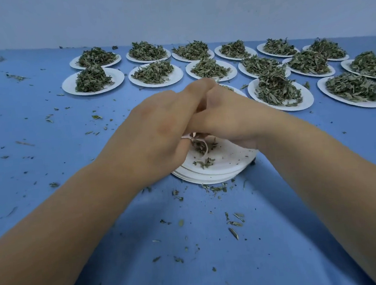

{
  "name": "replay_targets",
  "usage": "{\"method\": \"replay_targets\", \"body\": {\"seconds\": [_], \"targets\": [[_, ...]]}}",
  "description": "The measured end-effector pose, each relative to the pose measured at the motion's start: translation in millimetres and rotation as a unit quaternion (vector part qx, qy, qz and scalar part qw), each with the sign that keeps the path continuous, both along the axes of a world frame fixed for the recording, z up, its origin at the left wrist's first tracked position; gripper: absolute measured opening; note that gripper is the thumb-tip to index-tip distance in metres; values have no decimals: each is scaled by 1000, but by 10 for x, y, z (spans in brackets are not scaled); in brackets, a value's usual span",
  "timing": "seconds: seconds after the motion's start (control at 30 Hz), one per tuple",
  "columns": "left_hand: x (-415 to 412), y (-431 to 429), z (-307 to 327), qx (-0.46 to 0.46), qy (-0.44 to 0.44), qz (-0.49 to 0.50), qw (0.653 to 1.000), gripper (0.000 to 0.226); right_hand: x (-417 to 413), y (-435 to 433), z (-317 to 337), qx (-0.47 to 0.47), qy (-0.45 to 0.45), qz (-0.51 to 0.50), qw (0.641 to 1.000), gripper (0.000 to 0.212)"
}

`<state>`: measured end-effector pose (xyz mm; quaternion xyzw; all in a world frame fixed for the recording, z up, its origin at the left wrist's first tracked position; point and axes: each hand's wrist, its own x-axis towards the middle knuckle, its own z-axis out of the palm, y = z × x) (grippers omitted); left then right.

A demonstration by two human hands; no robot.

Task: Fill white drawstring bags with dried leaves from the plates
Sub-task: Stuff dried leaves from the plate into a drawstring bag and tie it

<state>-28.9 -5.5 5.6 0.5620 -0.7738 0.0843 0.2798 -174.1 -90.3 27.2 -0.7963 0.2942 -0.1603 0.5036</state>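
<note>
While both hands meet over the work, I note the following. The left hand (156, 131) and right hand (230, 120) touch, knuckles up, with the fingers of both curled down and tucked together.

A pale drawstring cord (202, 144) loops out just under the left thumb, which pinches it. The white bag itself is hidden beneath the fingers, so I cannot place it closer than that. The right fingertips are hidden, and I cannot tell what they hold.

A clump of dried green leaves (197, 145) hangs at the cord, directly below the fingers. Under that sits a stack of round white paper plates (225, 166), the top one carrying a few scraps.

Beyond the fingertips, rows of heaped white plates (304, 105) stand on the blue tabletop (68, 134). Loose leaf crumbs (234, 223) lie scattered on the wrist side.
</note>
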Motion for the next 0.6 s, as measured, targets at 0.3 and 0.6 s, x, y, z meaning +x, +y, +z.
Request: {"method": "replay_targets", "body": {"seconds": [0.3, 0.6], "targets": [[223, -19, 12, 10, 299, -23, 954, 71, 219, -118, -9, -42, -82, -125, 988, 10], [283, -116, -4, -3, 353, 153, 923, 7, 369, -68, -46, -223, -70, -200, 952, 23]]}}
